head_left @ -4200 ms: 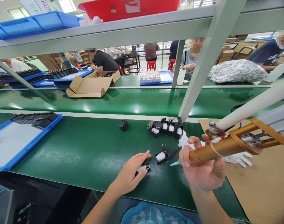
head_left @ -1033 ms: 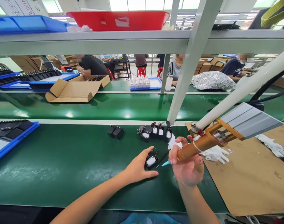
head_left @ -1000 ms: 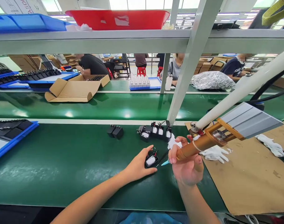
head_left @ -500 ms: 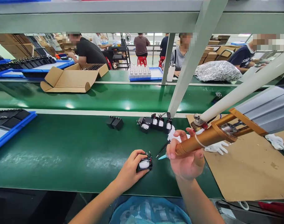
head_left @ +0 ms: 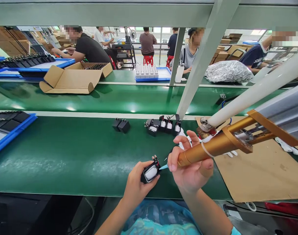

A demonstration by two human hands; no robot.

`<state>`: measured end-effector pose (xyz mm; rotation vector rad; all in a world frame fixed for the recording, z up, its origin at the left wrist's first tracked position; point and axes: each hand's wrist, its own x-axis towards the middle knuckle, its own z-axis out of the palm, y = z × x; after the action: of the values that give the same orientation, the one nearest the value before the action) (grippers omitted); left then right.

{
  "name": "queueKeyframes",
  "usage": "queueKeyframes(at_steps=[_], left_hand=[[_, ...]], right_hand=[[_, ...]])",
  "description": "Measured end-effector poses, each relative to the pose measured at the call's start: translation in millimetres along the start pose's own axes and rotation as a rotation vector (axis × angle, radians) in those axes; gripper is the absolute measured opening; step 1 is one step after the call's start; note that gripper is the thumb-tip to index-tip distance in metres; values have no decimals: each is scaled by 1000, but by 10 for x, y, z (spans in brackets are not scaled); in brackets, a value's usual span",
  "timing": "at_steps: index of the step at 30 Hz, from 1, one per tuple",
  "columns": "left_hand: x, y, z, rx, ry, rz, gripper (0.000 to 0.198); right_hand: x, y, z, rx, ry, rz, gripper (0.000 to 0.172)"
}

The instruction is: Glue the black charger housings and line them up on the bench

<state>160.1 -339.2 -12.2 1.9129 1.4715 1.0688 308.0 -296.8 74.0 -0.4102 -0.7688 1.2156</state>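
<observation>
Between the thumb and fingers of my left hand [head_left: 137, 182] is a small black plug-in power adapter housing [head_left: 151, 173], tilted, its inside facing up with a white block and thin wires. My right hand [head_left: 190, 166] is wrapped round a gold-coloured glue dispensing gun [head_left: 203, 151], whose pale blue nozzle [head_left: 164, 167] points left. The nozzle tip is at the right edge of the housing; whether it touches cannot be made out. Beyond my hands, several similar open housings [head_left: 169, 125] stand in a row. Two closed black adapters [head_left: 121, 125] sit left of them.
A slanted metal post [head_left: 196, 62] and a white tube [head_left: 252, 88] cross the right side. Brown cardboard [head_left: 264, 173] covers the bench there. A blue-rimmed tray [head_left: 14, 135] of black parts stands left. Across the green belt [head_left: 109, 101], several people sit working near an open carton [head_left: 70, 80].
My left hand has lifted and tilted the adapter housing. My right hand has brought the dispensing gun left and slightly down, so its nozzle now meets the housing's edge in view.
</observation>
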Motion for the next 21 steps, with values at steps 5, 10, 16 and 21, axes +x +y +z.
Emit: queueKeyframes(at_steps=[5, 10, 16, 21], left_hand=[[9, 65, -77, -6, -18, 12, 31], [26, 94, -94, -9, -26, 25, 32], [35, 88, -91, -29, -42, -1, 33], [34, 90, -32, -42, -49, -58, 33]], right_hand=[[15, 7, 1, -49, 13, -13, 50], [20, 11, -3, -25, -13, -15, 37], [3, 4, 14, -4, -33, -11, 47], [9, 11, 57, -21, -26, -15, 46]])
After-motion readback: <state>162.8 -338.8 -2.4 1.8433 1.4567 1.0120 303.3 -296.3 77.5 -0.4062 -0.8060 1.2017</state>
